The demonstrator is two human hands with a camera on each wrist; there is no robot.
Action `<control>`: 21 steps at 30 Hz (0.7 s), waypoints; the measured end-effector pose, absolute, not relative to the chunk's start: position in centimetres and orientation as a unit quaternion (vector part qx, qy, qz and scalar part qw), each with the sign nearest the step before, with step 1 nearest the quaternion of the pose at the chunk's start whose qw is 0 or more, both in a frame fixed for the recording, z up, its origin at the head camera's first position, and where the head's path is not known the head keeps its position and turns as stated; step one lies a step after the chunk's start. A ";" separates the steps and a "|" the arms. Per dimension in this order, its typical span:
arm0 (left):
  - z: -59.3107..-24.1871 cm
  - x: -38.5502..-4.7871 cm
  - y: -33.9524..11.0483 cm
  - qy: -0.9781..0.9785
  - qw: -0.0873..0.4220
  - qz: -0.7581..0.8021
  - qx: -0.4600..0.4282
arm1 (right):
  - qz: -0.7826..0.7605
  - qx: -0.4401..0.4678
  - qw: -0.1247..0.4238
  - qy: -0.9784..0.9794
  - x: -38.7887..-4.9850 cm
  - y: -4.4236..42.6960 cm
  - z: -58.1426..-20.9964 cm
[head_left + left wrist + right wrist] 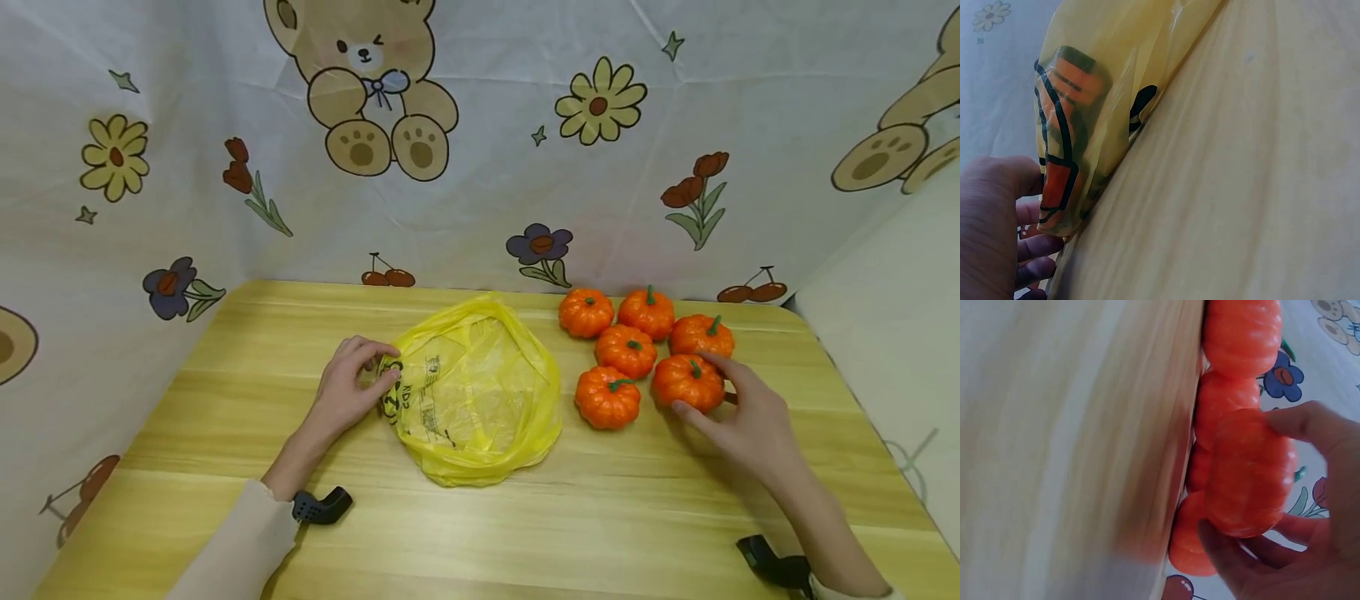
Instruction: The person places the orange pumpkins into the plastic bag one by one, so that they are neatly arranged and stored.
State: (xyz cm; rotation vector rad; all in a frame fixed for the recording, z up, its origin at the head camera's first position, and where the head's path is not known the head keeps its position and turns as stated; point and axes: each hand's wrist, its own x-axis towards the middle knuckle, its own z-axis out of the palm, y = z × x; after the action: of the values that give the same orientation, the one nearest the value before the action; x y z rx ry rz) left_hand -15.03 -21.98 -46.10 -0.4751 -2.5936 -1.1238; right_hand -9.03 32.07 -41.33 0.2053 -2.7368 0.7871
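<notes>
A yellow plastic bag (pixel 480 467) with dark printing lies on the table, its round mouth spread open upward. At its left rim, my left hand (pixel 354 379) holds the plastic between thumb and fingers; the left wrist view shows the printed side of the bag (pixel 1104 94) beside that hand (pixel 997 212). My right hand (pixel 757 421) grips a small orange pumpkin (pixel 686 385) with a green stem, thumb on the near side and fingers on the far side. In the right wrist view this pumpkin (pixel 1250 478) looks slightly raised off the table.
Several more orange pumpkins (pixel 626 351) sit close together left of and behind the gripped one, right of the bag. The wooden table (pixel 480 542) ends at a patterned cloth backdrop (pixel 480 208). A black wrist device (pixel 322 506) sits on the left wrist, another (pixel 772 567) on the right.
</notes>
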 end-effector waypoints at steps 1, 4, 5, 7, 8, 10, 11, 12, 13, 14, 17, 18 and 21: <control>-46.1 -15.0 -22.0 -0.896 0.137 -0.390 -0.164 | 0.278 0.069 0.143 -0.947 -9.0 32.0 -41.2; -46.2 -15.0 -22.1 -0.896 0.133 -0.392 -0.161 | 0.286 0.062 0.141 -0.946 -9.0 32.0 -40.8; -46.2 -14.9 -22.1 -0.896 0.133 -0.392 -0.161 | 0.289 0.059 0.139 -0.945 -9.1 31.9 -40.6; -46.2 -14.9 -22.2 -0.896 0.132 -0.392 -0.161 | 0.293 0.059 0.142 -0.944 -9.1 31.8 -40.4; -46.2 -14.9 -22.2 -0.896 0.131 -0.392 -0.161 | 0.298 0.059 0.145 -0.942 -9.2 31.8 -40.2; -46.2 -14.9 -22.1 -0.896 0.132 -0.391 -0.161 | 0.307 0.058 0.154 -0.938 -9.3 31.6 -39.8; -46.2 -14.9 -22.1 -0.896 0.134 -0.391 -0.162 | 0.310 0.059 0.156 -0.936 -9.4 31.5 -39.5; -46.1 -14.9 -22.1 -0.896 0.135 -0.391 -0.162 | 0.314 0.062 0.160 -0.934 -9.4 31.3 -39.3; -46.1 -14.9 -22.1 -0.896 0.135 -0.391 -0.163 | 0.317 0.061 0.160 -0.933 -9.5 31.1 -39.0; -46.1 -14.9 -22.1 -0.896 0.134 -0.391 -0.163 | 0.320 0.061 0.158 -0.932 -9.5 30.8 -38.8; -46.1 -14.9 -22.0 -0.895 0.136 -0.391 -0.165 | 0.320 0.065 0.145 -0.934 -9.8 29.8 -38.1; -46.1 -14.9 -22.0 -0.895 0.136 -0.391 -0.165 | 0.318 0.066 0.141 -0.935 -9.9 29.4 -37.9; -46.0 -14.9 -22.0 -0.895 0.136 -0.391 -0.166 | 0.309 0.068 0.133 -0.939 -10.4 28.2 -37.2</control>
State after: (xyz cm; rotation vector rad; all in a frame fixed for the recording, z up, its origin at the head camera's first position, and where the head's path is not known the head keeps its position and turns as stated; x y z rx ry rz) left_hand -14.95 -21.99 -46.02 -0.4812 -2.5922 -1.1317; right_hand -10.36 28.20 -37.23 0.1964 -2.7255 0.8955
